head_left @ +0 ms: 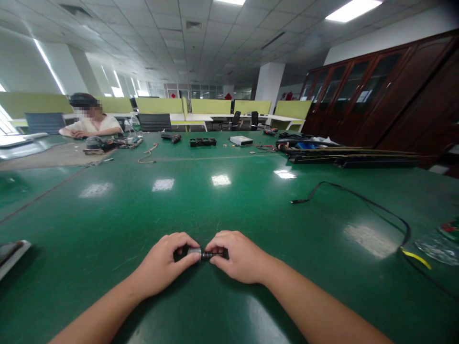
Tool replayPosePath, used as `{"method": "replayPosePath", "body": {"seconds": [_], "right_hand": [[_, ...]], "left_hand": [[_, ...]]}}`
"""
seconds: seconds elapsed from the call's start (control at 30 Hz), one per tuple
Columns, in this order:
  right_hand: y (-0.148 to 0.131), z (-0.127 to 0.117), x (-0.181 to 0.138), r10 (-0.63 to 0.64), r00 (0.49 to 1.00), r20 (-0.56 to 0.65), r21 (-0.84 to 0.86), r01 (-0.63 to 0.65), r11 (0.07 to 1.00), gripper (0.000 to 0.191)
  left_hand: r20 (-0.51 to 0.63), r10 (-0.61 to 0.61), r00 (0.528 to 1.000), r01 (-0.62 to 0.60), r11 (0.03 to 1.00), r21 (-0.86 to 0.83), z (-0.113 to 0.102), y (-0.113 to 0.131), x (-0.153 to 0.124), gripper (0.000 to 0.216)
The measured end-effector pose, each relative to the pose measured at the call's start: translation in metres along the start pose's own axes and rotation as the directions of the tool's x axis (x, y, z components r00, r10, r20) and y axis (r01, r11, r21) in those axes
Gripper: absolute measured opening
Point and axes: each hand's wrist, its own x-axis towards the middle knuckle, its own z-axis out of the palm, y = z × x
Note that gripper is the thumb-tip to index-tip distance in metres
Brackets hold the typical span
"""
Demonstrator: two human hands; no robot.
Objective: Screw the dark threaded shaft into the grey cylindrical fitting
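Observation:
Just above the green tabletop, near its front, a small silver cylinder [194,251] lies level between my hands. A dark ridged shaft [207,256] sticks out of its right end. The thumb and fingers of my left hand [165,263] are closed on the cylinder. My right hand [241,257] pinches the far end of the shaft, its fingertips covering part of it. Whether the two parts are one piece or separate, I cannot tell.
A black cable [373,203] curves across the right side, near a clear plastic bottle [439,244]. Dark long panels [344,156] are piled at the back right. Along the far edge lie a power drill [171,137] and a black tray [202,142]. A person [95,119] sits at the far left.

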Motion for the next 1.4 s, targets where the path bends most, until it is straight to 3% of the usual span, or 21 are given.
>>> {"method": "replayPosePath", "body": {"seconds": [1.4], "right_hand": [[-0.0037, -0.0037, -0.0008, 0.002, 1.0, 0.003, -0.119, -0.001, 0.993, 0.011]], "left_hand": [[-0.019, -0.019, 1.0, 0.019, 1.0, 0.021, -0.0001, 0.0068, -0.0015, 0.019]]}}
